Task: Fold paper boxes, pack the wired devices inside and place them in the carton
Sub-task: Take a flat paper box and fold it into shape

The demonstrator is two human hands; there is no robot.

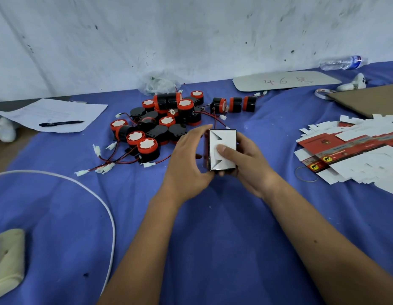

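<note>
A small paper box [222, 137] with red sides is held upright above the blue cloth, its white folded bottom flaps facing me. My left hand [189, 159] grips its left side, fingers curled round the top edge. My right hand [246, 164] holds the right side, with the thumb pressing on the white flaps. A pile of black and red wired devices [158, 126] with red and black leads and white plugs lies just behind the box. Flat unfolded box blanks [354, 150] are fanned out at the right. A brown carton flap [367, 100] shows at the far right.
A sheet of paper [54, 113] with a black pen [61, 123] lies at the back left. A white cable [98, 199] curves across the left. A grey card marked 46 [283, 81], a plastic bottle [343, 62], a tape roll [323, 92] and a rubber band [305, 173] are on the right.
</note>
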